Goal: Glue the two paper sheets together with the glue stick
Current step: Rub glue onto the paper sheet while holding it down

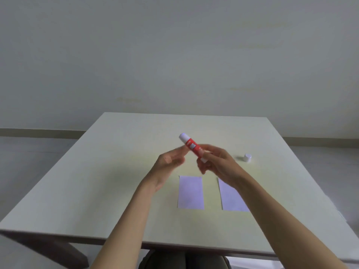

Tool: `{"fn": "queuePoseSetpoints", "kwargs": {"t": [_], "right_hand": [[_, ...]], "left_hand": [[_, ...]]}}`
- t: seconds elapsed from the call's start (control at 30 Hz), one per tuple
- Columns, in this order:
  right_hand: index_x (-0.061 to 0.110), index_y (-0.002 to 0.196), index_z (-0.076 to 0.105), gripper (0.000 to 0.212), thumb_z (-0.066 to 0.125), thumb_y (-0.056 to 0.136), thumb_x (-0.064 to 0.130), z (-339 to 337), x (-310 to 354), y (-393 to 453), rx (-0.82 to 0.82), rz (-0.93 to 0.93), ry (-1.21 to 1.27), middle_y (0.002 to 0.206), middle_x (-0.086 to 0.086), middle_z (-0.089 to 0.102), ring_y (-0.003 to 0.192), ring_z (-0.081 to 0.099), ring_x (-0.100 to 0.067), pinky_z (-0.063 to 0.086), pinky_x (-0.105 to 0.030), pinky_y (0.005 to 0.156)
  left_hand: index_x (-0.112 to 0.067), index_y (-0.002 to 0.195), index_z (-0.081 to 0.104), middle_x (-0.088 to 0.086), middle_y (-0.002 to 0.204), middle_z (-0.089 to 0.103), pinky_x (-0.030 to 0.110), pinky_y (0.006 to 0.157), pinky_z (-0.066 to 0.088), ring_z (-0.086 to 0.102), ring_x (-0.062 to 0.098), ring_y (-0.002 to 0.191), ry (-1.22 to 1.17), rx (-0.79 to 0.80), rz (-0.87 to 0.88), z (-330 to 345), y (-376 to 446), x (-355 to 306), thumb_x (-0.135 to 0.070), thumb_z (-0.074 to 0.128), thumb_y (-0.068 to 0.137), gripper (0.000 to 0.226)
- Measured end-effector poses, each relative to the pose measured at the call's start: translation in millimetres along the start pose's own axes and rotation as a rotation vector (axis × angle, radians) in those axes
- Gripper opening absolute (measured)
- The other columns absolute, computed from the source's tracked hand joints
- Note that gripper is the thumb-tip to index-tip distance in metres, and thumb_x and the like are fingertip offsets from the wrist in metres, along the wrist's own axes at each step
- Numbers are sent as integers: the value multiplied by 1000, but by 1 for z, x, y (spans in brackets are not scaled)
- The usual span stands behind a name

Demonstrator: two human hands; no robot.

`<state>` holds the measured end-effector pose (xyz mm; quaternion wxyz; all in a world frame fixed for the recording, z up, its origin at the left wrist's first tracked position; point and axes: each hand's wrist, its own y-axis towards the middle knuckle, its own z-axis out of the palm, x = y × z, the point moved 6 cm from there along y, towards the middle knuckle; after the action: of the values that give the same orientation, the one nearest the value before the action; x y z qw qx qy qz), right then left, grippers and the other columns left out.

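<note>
A red glue stick is held tilted above the table, its white uncapped end pointing up and to the left. My right hand grips its lower end. My left hand is blurred, with its fingertips on the red body of the stick. The white cap stands on the table to the right of my hands. Two pale lilac paper sheets lie flat side by side nearer to me: the left sheet is fully in view, and my right forearm covers part of the right sheet.
The pale table stands before a plain wall; its front edge is close to my body and its far edge lies beyond the glue stick. My knees show under the front edge.
</note>
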<state>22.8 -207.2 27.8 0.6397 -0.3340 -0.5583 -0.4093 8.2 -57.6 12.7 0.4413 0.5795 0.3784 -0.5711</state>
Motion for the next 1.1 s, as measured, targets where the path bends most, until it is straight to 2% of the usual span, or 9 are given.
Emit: {"fn": "queuePoseSetpoints", "kwargs": {"t": [0.07,0.13,0.23,0.33,0.5,0.63,0.87,1.0,1.1], "right_hand": [[11,95,65,17,70,83,22,-27,7,0,-214,-29,-149,55,-3,57,49,51,-18,45,-23,47],[9,89,66,12,70,83,18,-47,11,-2,-379,-41,-367,51,-1,54,44,46,-13,38,-18,43],[3,81,68,14,67,82,16,-48,3,-2,-420,-12,-585,53,-2,47,48,39,-15,29,-21,45],[-6,76,61,28,65,83,20,-32,-8,-2,-402,-13,-737,57,-7,47,54,40,-19,31,-27,53],[3,72,62,19,63,82,20,-9,-16,5,-369,-43,-879,55,-5,53,53,46,-22,33,-27,51],[0,74,60,23,63,82,22,-2,-21,11,-354,-37,-901,64,-17,61,61,58,-35,37,-29,55],[0,74,59,21,62,81,20,4,-30,16,-345,-24,-909,60,-5,52,57,42,-21,33,-29,54],[3,77,61,19,65,78,21,9,-34,18,-316,-37,-887,70,-10,67,62,52,-24,42,-31,58],[5,76,62,19,68,77,23,14,-35,21,-283,-50,-883,78,-7,70,69,60,-23,49,-33,67]], "left_hand": [[-38,130,51,-15,144,46,20,111,31,35,0,136,441,39,-154,-13,-6,22,-40,79,70,67],[-36,140,40,-8,154,30,27,115,22,23,4,142,802,69,-294,-27,-15,44,-38,80,70,80],[-29,148,25,-12,157,21,30,118,8,8,6,146,1011,177,-259,-26,-20,61,-44,76,72,92],[-30,149,19,-17,157,18,28,118,2,3,2,146,1060,200,-202,-23,-20,66,-51,74,70,98],[-32,150,16,-20,156,15,31,119,1,1,-3,143,1078,206,-193,-24,-20,70,-56,73,67,103],[-29,150,15,-18,158,12,34,119,-4,-2,5,147,1157,247,-177,-24,-20,75,-59,71,67,105],[-31,151,11,-18,159,7,43,117,-10,-4,10,148,1290,288,-159,-25,-19,77,-70,63,66,106],[-35,150,9,-19,159,7,48,116,-11,-3,12,148,1337,309,-149,-25,-18,77,-74,60,64,107],[-39,148,9,-20,158,9,52,116,-10,-2,14,148,1365,322,-120,-23,-17,75,-75,58,64,104]]}}
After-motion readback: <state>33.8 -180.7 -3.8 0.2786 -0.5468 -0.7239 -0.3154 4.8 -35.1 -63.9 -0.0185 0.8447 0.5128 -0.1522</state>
